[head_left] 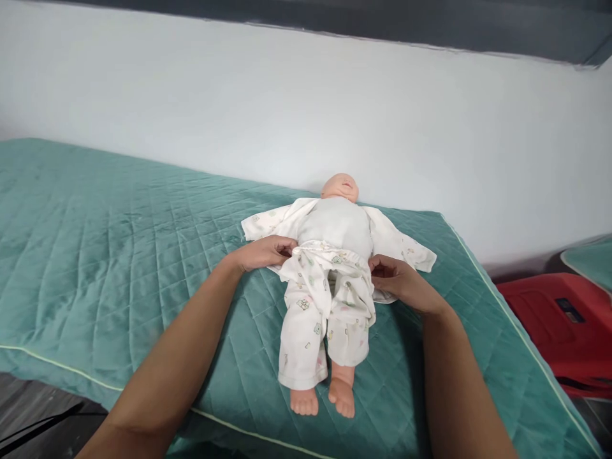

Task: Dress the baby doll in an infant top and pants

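A baby doll (338, 220) lies on its back on a green quilted bed cover (119, 242), head toward the wall, bare feet toward me. It wears white printed trousers (315, 319), and an open white printed jacket (272, 222) is spread under its arms. My left hand (262, 252) is closed on the trousers' waistband at the doll's right hip. At the other hip, my right hand (399, 282) grips the waistband too. The doll's grey cloth torso is bare between the jacket flaps.
A pale wall (306, 115) runs behind the bed. Right of the bed sits a red plastic object (559, 325) on the floor, with another green-covered surface (590, 258) at the far right edge. Dark floor shows at the bottom left.
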`<action>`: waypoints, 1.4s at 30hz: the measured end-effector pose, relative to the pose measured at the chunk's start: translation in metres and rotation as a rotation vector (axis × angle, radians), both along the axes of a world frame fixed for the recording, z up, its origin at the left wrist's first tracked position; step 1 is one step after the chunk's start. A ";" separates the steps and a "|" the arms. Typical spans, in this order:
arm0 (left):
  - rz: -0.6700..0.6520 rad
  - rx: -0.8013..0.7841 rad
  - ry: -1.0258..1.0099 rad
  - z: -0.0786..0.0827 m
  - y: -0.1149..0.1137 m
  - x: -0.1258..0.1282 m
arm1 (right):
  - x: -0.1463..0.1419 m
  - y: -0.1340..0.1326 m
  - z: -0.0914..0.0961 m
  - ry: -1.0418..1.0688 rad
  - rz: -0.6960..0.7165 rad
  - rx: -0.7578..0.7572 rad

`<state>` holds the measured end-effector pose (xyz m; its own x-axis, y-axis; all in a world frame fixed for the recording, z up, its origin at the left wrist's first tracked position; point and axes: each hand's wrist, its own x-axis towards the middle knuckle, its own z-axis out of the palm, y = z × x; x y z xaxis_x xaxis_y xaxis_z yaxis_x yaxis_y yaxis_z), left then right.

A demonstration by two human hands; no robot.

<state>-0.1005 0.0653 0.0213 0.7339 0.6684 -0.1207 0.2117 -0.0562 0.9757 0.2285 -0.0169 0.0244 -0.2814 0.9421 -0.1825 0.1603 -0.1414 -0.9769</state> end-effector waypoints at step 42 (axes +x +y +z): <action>0.416 -0.266 -0.290 -0.019 -0.008 0.036 | -0.036 0.007 -0.011 0.036 -0.494 0.206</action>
